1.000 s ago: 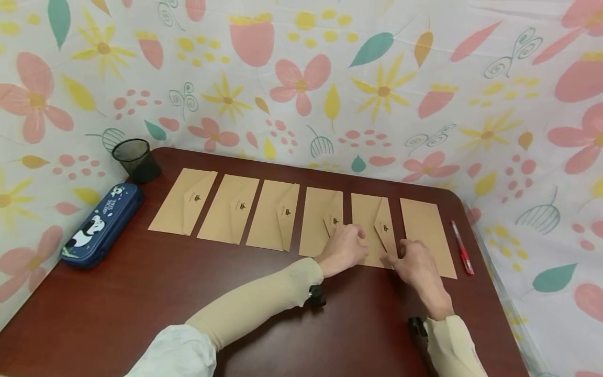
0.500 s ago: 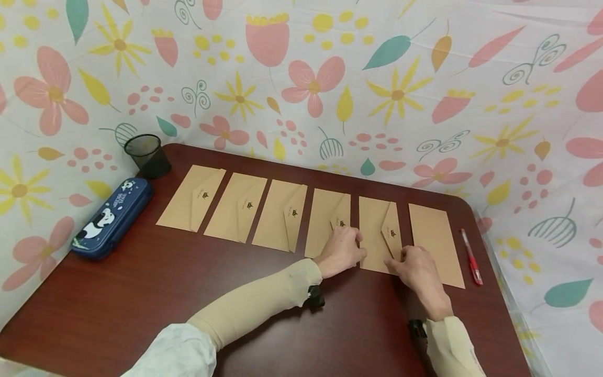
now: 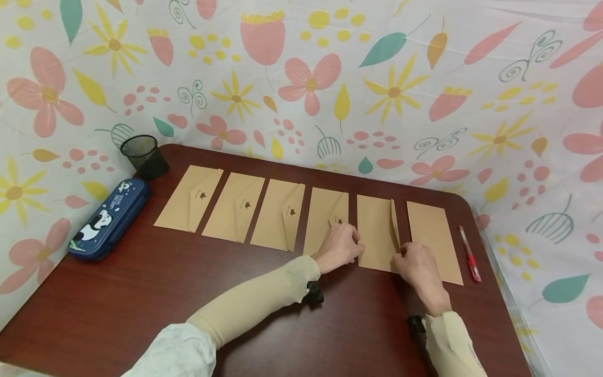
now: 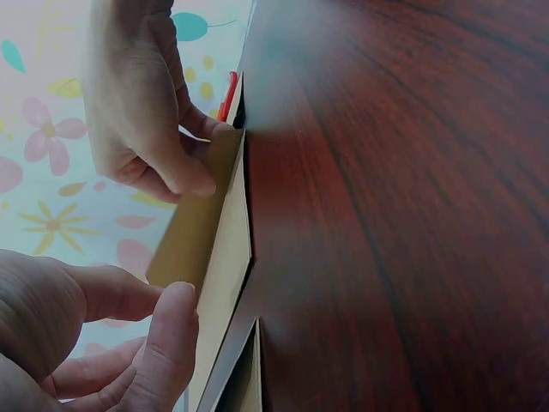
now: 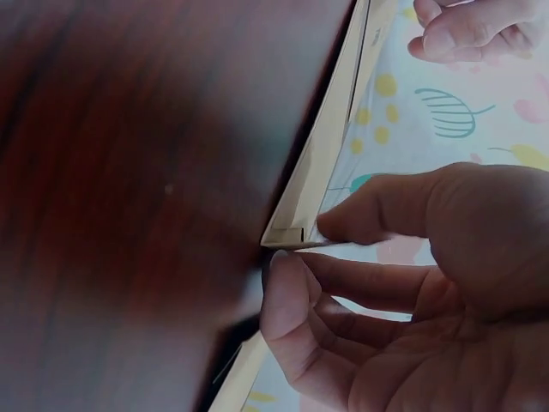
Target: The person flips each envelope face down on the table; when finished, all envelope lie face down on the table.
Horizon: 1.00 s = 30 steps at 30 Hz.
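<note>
Several kraft-paper envelopes lie in a row on the table, most with a pointed flap bearing a small crown print. My right hand (image 3: pixel 416 264) pinches the flap (image 3: pixel 394 225) of the second envelope from the right (image 3: pixel 373 233) between thumb and fingers, and the flap stands up from the body. My left hand (image 3: pixel 338 246) hovers with loosely bent fingers over the envelope to its left (image 3: pixel 317 230), fingertips near the left edge of the one being handled. In the left wrist view, the raised flap (image 4: pixel 193 227) shows its plain inner side behind my left fingers.
The rightmost envelope (image 3: pixel 433 235) shows no flap on top. Beside it lies a red pen (image 3: pixel 471 259). A blue panda pencil case (image 3: pixel 110 220) and a black mesh pen holder (image 3: pixel 148 162) stand at the left. A floral cloth (image 3: pixel 301 120) hangs behind the table (image 3: pixel 188 293).
The flap of the second envelope from the right has swung up from lying flat, raised by my right hand. My left hand stays at nearly the same place.
</note>
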Available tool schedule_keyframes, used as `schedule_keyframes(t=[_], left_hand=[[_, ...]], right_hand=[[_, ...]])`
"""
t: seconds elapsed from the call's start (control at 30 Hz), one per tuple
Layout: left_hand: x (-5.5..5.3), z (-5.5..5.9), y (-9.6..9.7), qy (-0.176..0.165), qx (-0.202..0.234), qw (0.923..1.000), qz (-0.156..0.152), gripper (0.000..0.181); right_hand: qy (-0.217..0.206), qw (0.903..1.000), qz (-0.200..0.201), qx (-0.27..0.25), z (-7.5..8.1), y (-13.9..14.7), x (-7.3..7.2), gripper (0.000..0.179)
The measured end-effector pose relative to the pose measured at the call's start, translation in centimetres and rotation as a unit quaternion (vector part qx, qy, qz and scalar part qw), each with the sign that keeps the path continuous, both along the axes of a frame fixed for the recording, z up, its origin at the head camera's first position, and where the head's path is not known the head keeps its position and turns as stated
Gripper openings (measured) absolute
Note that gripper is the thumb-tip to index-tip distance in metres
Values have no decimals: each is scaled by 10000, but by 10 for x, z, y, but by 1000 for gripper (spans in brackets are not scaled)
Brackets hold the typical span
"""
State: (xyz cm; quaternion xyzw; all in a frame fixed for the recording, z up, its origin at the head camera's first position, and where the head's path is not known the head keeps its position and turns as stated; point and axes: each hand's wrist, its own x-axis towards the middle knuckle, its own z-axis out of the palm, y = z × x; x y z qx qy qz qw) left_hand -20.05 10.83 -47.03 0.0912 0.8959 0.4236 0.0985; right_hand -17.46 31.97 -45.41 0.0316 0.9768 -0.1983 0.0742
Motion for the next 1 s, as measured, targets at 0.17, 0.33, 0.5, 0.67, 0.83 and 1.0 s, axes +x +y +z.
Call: schedule_keyframes(t=[0.17, 0.33, 0.5, 0.67, 0.83, 1.0], left_hand=[[5, 13, 0, -149, 72, 9998, 54, 10], [-7, -10, 5, -118, -45, 9999, -9, 30], [-21, -29, 7, -230, 4, 9997, -89, 10], [-19, -22, 5, -402, 164, 9990, 110, 34], [-4, 5, 0, -560, 708, 9958, 166, 43], [2, 16, -2, -927, 1487, 9845, 73, 40]], right_hand=[[75, 9999, -56, 131, -20, 18, -10, 22], [63, 9999, -112, 40, -5, 11, 1, 25], [81, 9997, -191, -122, 7, 9, 7, 19], [147, 9991, -263, -304, 13, 13, 10, 22], [218, 9986, -333, -348, 18, 14, 13, 22], [277, 9985, -318, -354, 23, 13, 16, 23]])
